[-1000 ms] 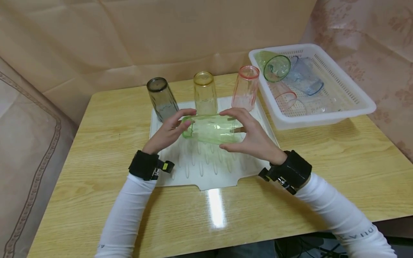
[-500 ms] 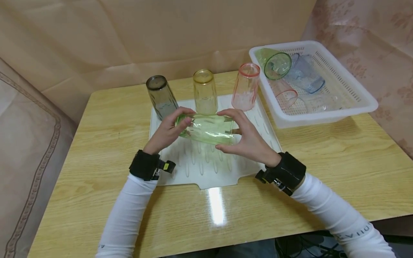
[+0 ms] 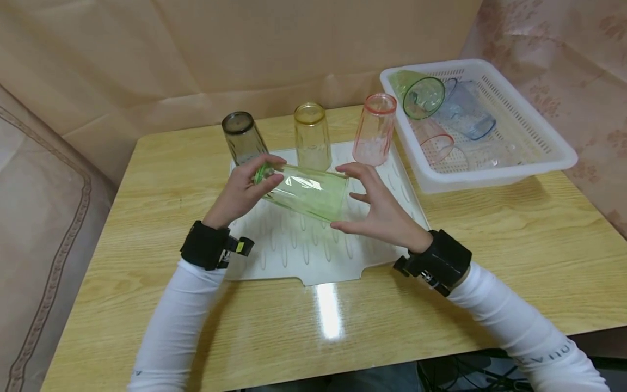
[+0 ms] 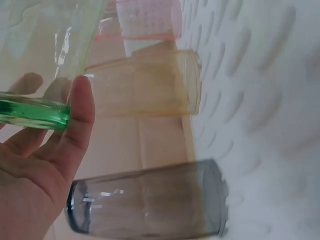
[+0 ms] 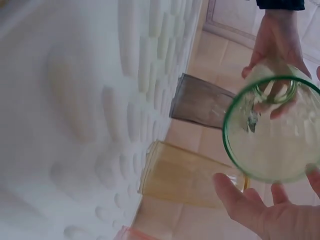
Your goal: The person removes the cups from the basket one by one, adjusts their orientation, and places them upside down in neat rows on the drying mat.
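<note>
My left hand (image 3: 240, 188) grips a light green drinking glass (image 3: 313, 193) near its thick base. The glass lies roughly level above a white ridged drying mat (image 3: 313, 267), its mouth toward the right and tilted slightly down. Around the glass's rim (image 5: 230, 150) my right hand (image 3: 379, 207) holds its fingers spread; whether its thumb touches the rim, I cannot tell. Behind the hands, a dark grey glass (image 3: 245, 139), a yellow glass (image 3: 312, 139) and a pink glass (image 3: 374, 130) stand upside down in a row along the mat's far side.
A white plastic basket (image 3: 509, 177) stands at the back right. Inside it lie a green glass (image 3: 423, 98), a blue glass (image 3: 467, 111), a pink glass (image 3: 433, 141) and a clear glass (image 3: 490, 156). The wooden table (image 3: 147, 218) ends at a covered wall behind.
My left hand has drawn the green glass leftward, and its mouth end now tips toward me. The right hand stays near the rim with its fingers spread.
</note>
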The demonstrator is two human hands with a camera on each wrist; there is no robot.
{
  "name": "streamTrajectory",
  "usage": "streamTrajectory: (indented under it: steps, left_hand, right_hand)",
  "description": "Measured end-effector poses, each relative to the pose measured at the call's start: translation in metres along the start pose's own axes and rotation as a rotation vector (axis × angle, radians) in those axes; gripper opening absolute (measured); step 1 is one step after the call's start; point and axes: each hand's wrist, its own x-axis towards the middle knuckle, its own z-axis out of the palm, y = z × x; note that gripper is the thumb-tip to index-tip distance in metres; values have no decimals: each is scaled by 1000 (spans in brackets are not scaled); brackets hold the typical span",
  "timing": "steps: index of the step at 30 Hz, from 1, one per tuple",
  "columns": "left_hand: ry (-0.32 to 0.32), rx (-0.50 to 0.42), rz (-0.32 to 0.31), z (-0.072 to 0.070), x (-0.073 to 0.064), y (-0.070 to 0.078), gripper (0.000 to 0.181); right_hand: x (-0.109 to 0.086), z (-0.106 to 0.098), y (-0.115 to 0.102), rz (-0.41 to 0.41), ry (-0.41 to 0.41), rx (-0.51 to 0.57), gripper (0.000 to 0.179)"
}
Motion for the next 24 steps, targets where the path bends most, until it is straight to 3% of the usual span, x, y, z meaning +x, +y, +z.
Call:
streamTrajectory:
  steps: [5, 11, 16, 24]
  left_hand:
    - [5, 72, -17, -13, -4, 0, 26]
    - [12, 150, 16, -25, -8, -4, 28]
    - [3, 201, 19, -37, -10, -3, 31]
    - [-33, 308, -39, -59, -13, 2, 31]
  right_hand:
    - [-4, -7, 4, -22, 35, -50, 71]
    - [-14, -12, 15, -19, 69, -107, 48]
    - [-21, -16, 22, -13, 91, -152, 39]
    - [-26, -20, 24, -24, 111, -165, 31]
